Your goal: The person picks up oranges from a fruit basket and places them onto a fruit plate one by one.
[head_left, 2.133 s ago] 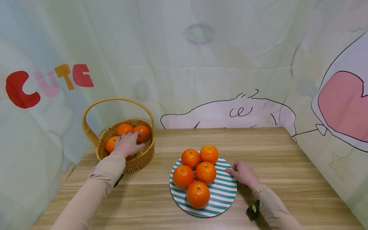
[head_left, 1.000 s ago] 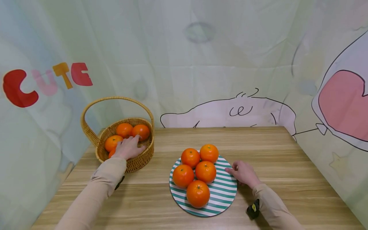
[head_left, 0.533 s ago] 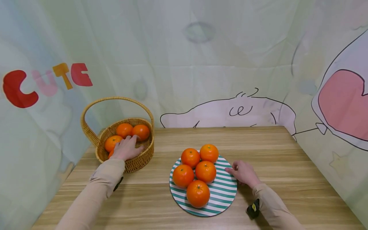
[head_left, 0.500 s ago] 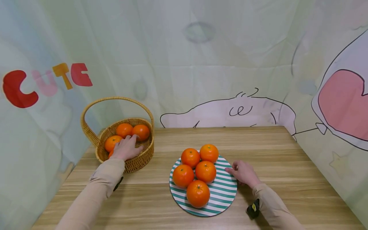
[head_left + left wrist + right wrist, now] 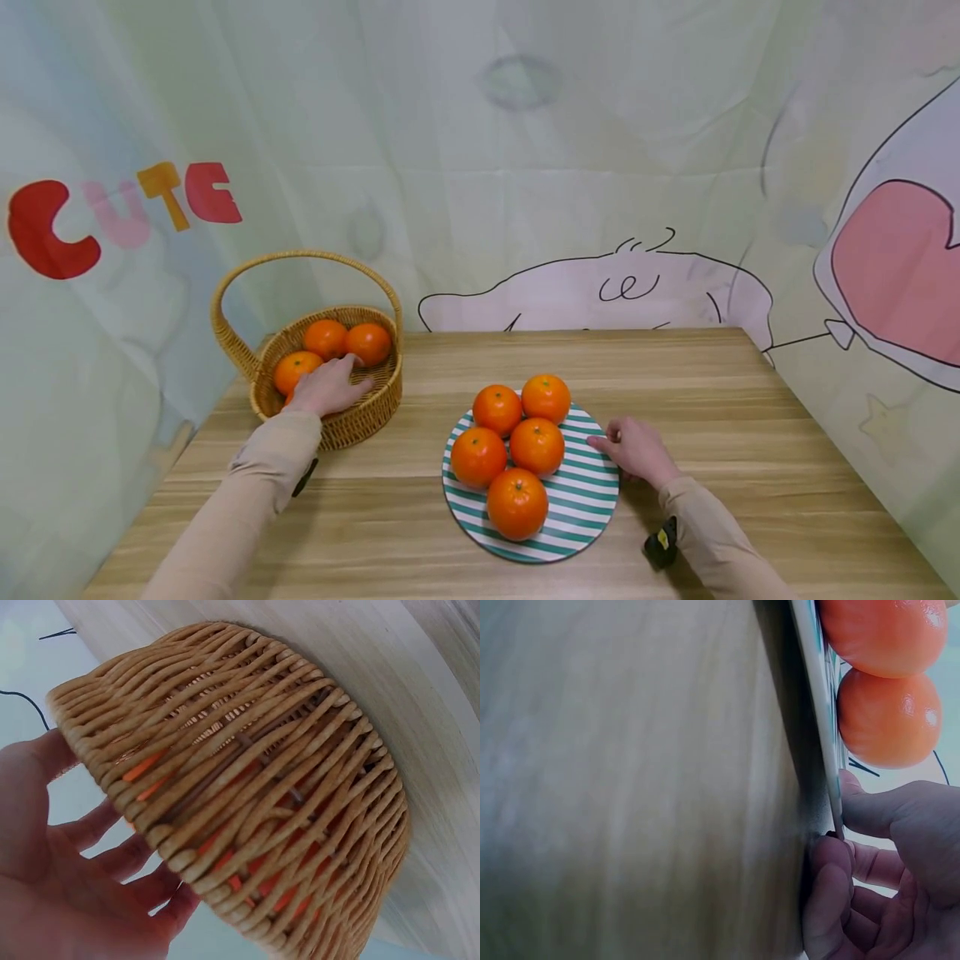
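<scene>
At the left, my left hand (image 5: 330, 390) is over the open top of a wicker basket (image 5: 367, 425), its fingers apart and bent a little. Nothing shows between fingers and palm in the left wrist view, where the fingers pass behind the basket rim (image 5: 150, 832). Inside lie oranges: two at the back (image 5: 326, 338), one at the left (image 5: 297, 372), and another mostly hidden by the hand. My right hand (image 5: 637, 450) pinches the right edge of a green-and-white striped plate (image 5: 581, 492), thumb on top and index finger beneath. Several oranges (image 5: 517, 503) sit on the plate.
A tall arched handle (image 5: 307, 254) rises over the basket. Both things stand on a wooden table (image 5: 375, 533). A printed curtain (image 5: 450, 150) hangs behind the table and along both sides. Dark wrist devices (image 5: 662, 543) sit under the sleeves.
My left hand has shifted slightly left and toward me over the basket, its fingers staying spread. The oranges, the plate and my right hand stay where they were.
</scene>
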The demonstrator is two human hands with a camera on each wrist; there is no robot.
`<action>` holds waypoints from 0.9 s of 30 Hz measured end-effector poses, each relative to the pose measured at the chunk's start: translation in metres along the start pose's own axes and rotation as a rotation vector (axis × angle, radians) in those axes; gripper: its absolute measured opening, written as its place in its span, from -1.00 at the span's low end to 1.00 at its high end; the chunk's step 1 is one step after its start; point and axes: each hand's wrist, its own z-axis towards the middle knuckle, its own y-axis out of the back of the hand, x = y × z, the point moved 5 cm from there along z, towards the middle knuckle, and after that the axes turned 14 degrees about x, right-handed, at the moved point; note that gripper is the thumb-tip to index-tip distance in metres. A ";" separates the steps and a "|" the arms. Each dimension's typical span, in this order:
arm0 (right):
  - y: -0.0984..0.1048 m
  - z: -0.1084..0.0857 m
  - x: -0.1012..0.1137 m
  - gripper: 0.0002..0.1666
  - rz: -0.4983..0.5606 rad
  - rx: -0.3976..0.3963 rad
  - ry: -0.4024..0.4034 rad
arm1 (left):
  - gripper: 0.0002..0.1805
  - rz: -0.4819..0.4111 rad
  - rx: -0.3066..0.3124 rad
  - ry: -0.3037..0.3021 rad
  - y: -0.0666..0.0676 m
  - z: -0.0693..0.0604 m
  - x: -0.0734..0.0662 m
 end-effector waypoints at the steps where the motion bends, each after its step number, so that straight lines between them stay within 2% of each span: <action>1: 0.000 0.000 0.000 -0.62 0.001 0.000 0.000 | -0.41 -0.002 0.004 -0.003 0.000 0.000 0.000; 8: 0.000 -0.001 0.001 -0.62 0.001 0.003 0.000 | -0.38 -0.018 0.027 0.005 0.001 -0.002 0.005; 18: 0.000 -0.001 0.001 -0.63 0.004 0.007 -0.003 | -0.39 -0.055 0.076 0.092 -0.001 -0.011 0.024; 27: 0.000 0.000 0.000 -0.64 0.003 0.014 -0.012 | -0.35 -0.052 0.064 0.077 -0.005 -0.014 0.029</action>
